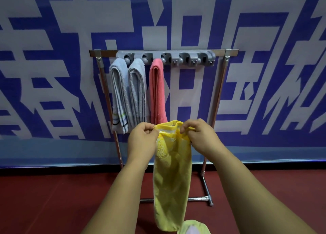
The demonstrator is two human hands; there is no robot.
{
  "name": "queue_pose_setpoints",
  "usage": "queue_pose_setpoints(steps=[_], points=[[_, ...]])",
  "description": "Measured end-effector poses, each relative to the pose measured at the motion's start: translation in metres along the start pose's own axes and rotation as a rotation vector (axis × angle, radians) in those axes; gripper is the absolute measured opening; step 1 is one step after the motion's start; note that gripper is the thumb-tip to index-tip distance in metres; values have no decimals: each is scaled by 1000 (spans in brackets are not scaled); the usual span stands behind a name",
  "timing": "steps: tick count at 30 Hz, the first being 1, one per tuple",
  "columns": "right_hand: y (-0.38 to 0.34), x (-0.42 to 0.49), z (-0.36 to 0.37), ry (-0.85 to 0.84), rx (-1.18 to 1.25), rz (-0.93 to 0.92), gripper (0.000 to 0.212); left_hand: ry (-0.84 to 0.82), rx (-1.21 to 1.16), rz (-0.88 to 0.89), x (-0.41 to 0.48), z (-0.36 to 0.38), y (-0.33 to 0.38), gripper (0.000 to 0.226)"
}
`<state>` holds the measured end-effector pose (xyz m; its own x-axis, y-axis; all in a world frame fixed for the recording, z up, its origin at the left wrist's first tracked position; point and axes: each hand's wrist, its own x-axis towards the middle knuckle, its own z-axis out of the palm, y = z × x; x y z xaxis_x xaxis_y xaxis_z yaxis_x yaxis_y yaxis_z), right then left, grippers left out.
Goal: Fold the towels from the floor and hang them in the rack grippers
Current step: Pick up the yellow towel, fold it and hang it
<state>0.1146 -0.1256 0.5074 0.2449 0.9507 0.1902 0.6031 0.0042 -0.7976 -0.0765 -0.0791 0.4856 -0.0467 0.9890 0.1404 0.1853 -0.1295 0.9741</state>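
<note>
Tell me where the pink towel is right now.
Head view, just left of centre: the pink towel hangs from the grey holder bar's third slot from the left, right of a pale blue towel, above the yellow towel.

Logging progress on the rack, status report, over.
Left hand and right hand pinch top edge of yellow towel, folded, hanging. Three towels clipped in rack; two right clips free. Path to them open.

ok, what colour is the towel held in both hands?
Yellow. The towel has a paler band near its top hem; shows best in the head view.
</note>
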Motion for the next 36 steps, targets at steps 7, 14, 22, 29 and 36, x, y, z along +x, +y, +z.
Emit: queue_pose_setpoints(steps=[7, 14, 22, 29, 36], points=[[-11, 2, -16, -386, -363, -51, 68, -53, 85, 47, 3, -6, -1, 18], [-14, 2, -22, -429, -356, 43, 69, -128, 117, 62, 4, -13, -4, 19], [-21, -5, -20, -431, -43, 232, 37, -190, 73, 62, -9, -6, -2, 15], [-18, -4, -27, -475, 6, 149, 15, -246, -23, 6, -8, -5, -3, 18], [-24, -3, -25, -420, -98, -5, 8, -273, -139, -48, -9, 0, -3, 15]])
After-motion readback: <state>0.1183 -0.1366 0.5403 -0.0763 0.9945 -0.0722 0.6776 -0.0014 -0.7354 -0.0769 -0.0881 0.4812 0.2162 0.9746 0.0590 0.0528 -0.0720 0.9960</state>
